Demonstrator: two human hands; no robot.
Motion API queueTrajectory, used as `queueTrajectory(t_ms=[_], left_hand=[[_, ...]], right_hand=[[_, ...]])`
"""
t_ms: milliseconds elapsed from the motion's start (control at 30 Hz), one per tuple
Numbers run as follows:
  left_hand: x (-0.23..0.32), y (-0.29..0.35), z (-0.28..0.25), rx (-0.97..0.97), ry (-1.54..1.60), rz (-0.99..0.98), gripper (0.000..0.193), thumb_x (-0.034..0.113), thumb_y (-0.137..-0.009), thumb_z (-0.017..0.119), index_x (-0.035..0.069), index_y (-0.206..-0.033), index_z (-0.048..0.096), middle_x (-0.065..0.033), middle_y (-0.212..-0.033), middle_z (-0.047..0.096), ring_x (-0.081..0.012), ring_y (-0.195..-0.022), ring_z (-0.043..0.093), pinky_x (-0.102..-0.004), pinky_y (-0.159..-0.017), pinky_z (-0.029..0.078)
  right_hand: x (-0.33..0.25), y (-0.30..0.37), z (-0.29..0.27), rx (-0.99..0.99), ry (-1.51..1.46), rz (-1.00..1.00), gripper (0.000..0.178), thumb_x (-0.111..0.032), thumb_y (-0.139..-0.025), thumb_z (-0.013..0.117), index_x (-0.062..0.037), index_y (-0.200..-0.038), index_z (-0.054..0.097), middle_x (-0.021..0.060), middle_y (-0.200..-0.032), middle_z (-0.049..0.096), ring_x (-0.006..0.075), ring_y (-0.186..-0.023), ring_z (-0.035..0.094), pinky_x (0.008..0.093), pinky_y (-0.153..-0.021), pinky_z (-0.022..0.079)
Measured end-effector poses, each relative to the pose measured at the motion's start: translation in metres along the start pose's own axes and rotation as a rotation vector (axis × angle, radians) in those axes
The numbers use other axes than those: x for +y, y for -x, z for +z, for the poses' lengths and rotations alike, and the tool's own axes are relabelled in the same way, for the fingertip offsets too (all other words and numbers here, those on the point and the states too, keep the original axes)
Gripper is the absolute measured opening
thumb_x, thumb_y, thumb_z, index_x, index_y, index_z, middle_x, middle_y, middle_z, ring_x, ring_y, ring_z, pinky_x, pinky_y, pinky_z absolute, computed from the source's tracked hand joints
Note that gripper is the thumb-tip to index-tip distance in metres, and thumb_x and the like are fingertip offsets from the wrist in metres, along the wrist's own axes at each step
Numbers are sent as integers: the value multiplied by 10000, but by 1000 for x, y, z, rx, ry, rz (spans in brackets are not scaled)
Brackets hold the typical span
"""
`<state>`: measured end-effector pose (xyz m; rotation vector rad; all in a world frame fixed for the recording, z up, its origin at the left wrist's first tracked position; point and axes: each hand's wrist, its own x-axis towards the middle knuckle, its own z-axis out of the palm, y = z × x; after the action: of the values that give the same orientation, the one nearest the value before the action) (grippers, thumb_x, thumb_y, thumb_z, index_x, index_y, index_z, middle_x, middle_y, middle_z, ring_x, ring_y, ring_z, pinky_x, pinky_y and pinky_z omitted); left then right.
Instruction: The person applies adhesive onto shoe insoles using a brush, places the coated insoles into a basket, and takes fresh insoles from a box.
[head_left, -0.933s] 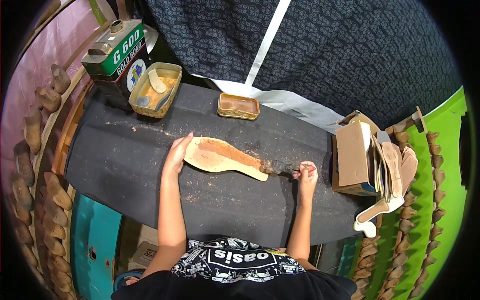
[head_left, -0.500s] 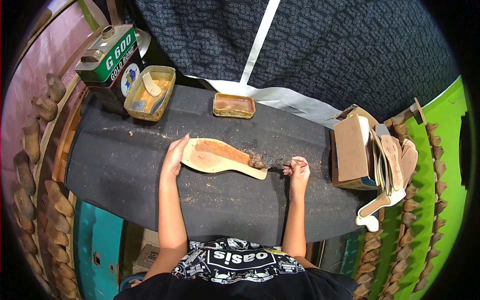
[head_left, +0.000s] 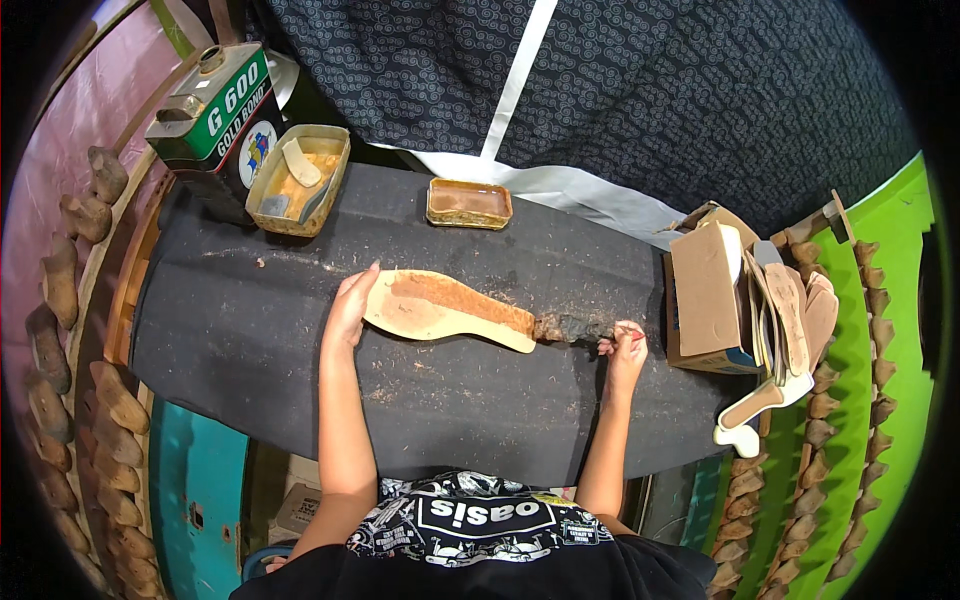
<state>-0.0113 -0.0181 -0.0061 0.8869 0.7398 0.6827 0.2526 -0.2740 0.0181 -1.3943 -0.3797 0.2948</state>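
A pale tan shoe insole [head_left: 430,312] lies over the table, its wide end to the left and narrow end to the right. A darker, wet-looking brown band runs along its far side. My left hand [head_left: 350,306] grips the wide end, with the thumb along the edge. Pinched in my right hand [head_left: 624,350] is a dark, caked glue brush [head_left: 572,328], its brownish tip at the insole's narrow end. Beyond the insole sits a small shallow tin [head_left: 468,204] of brownish liquid.
A glue can [head_left: 212,125] and a dirty tub [head_left: 300,180] with scraps stand at the far left. At the right, a cardboard box [head_left: 705,295] holds several insoles [head_left: 785,310]. Racks of shoe lasts [head_left: 118,410] flank the dark table [head_left: 440,410], which is strewn with crumbs.
My right hand has drawn the brush rightward to the insole's narrow end. More of the brown band shows there now. My left hand keeps its hold at nearly the same place.
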Motion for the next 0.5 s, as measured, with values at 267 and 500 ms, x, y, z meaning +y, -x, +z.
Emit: queueTrajectory(t_ms=[267,500], left_hand=[[-1,-2,0,8,7,13,280,254,-829,445,7,-815,576,-52,-779,597,-106,-695,557,-221,-634,413],[1,-1,3,16,29,5,272,253,-821,463,6,-818,578,-62,-783,601,-116,-693,564,-223,-634,421]], right_hand=[[6,-10,-3,18,64,-60,85,-51,-763,473,-30,-845,472,28,-625,482,107,-481,492,205,-448,404],[-8,-33,60,24,-88,-77,133,-137,-786,514,-35,-861,476,34,-683,503,97,-522,498,195,-457,404]])
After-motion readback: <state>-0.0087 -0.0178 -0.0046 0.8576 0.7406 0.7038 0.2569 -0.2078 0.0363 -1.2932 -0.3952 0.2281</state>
